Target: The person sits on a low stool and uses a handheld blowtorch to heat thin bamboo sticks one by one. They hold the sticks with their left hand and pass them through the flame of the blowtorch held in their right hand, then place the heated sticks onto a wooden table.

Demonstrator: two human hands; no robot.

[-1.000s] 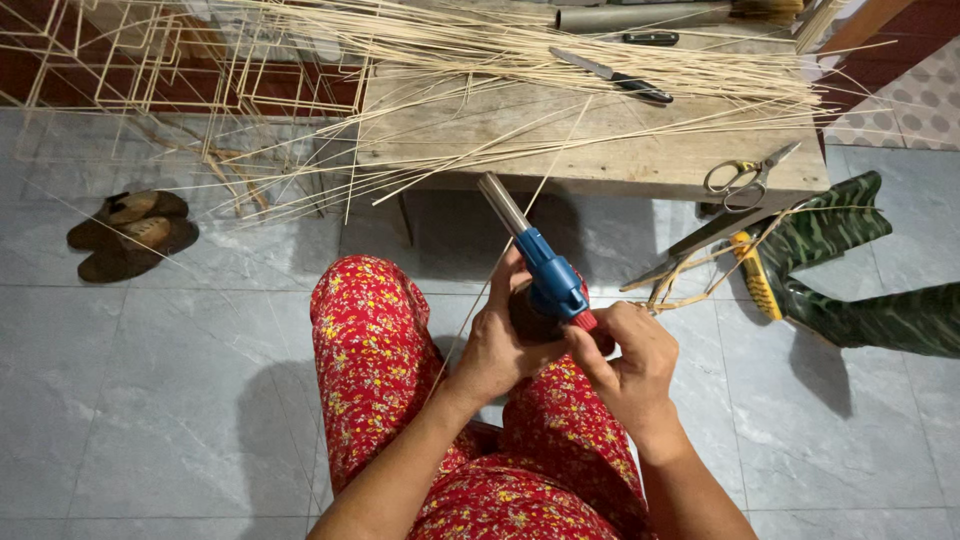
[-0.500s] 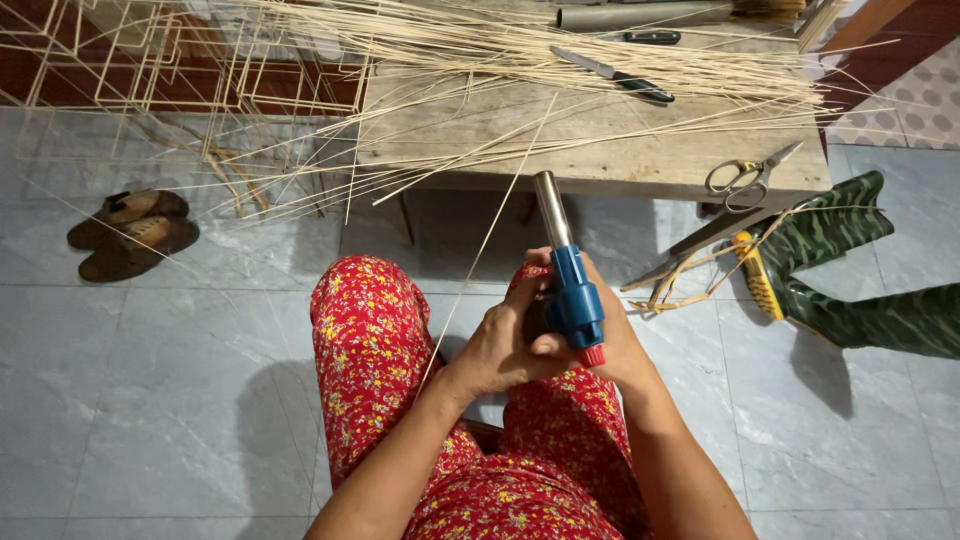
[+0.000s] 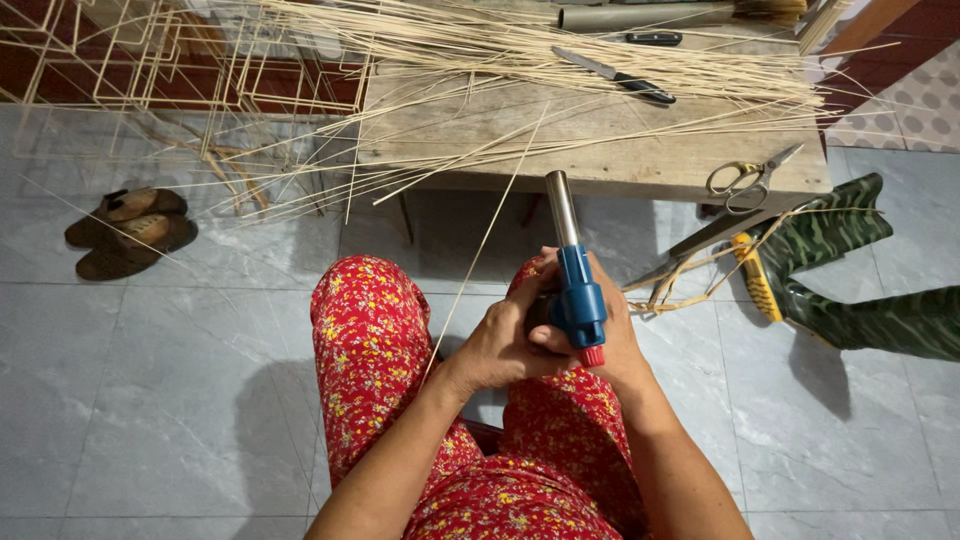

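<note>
A blue gas torch [image 3: 577,290] with a long metal nozzle and a red knob stands almost upright over my lap. My left hand [image 3: 503,343] wraps around the dark canister under the torch head. My right hand [image 3: 612,335] grips the same torch from the right side, fingers behind the blue body. A thin bamboo strip [image 3: 480,250] runs from near my left wrist up toward the low wooden table [image 3: 600,160]. My legs are in red flowered trousers [image 3: 365,340].
The table holds a heap of thin bamboo strips [image 3: 520,45], two knives [image 3: 612,75], scissors [image 3: 745,178] and a roll. Bamboo frame boxes [image 3: 180,60] stand at the back left. Brown sandals [image 3: 125,230] lie left; another person's legs in green patterned trousers [image 3: 860,280] are at right.
The torch has swung from tilted left to almost upright, and both hands have closed in together around it, shifting a little to the right.
</note>
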